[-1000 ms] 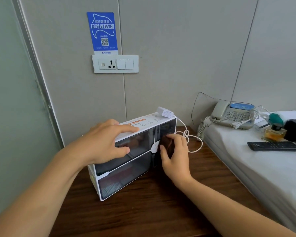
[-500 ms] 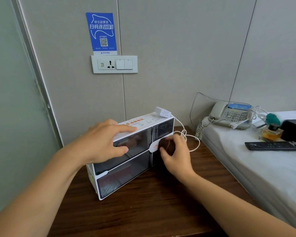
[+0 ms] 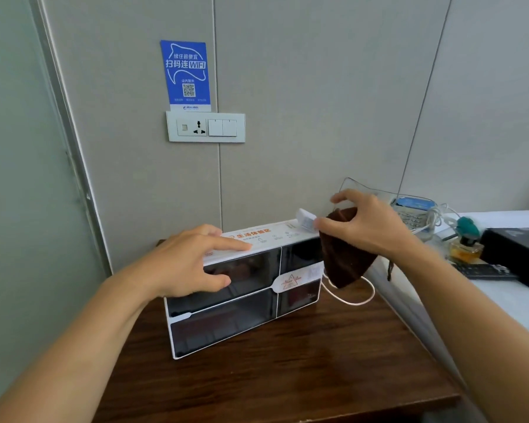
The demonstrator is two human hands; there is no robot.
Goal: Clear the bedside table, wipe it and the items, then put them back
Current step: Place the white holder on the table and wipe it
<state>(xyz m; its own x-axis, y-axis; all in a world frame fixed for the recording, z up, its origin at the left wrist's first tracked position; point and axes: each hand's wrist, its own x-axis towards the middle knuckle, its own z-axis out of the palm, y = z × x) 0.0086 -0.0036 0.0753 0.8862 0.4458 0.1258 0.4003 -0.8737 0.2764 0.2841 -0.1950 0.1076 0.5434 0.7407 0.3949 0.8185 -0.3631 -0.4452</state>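
Note:
A white box with dark glossy drawer fronts [image 3: 242, 297] stands on the dark wooden bedside table [image 3: 303, 377]. My left hand [image 3: 190, 261] rests on the box's top left, thumb against the front panel. My right hand [image 3: 361, 224] grips a brown cloth [image 3: 345, 257] that hangs down at the box's upper right corner. Its fingertips touch a small white plug [image 3: 306, 220] lying on the box top. A white cable [image 3: 351, 297] loops on the table beside the box.
On the white bed [image 3: 501, 303] to the right lie a corded telephone [image 3: 413, 213], a perfume bottle [image 3: 466, 247], a black remote [image 3: 483, 271] and a black box [image 3: 519, 254]. A wall socket panel [image 3: 205, 127] and a blue WiFi sign [image 3: 185, 73] hang above.
My right hand has lifted the cloth from the box's front panel up to its top right corner, by the plug. The left hand has stayed on the box.

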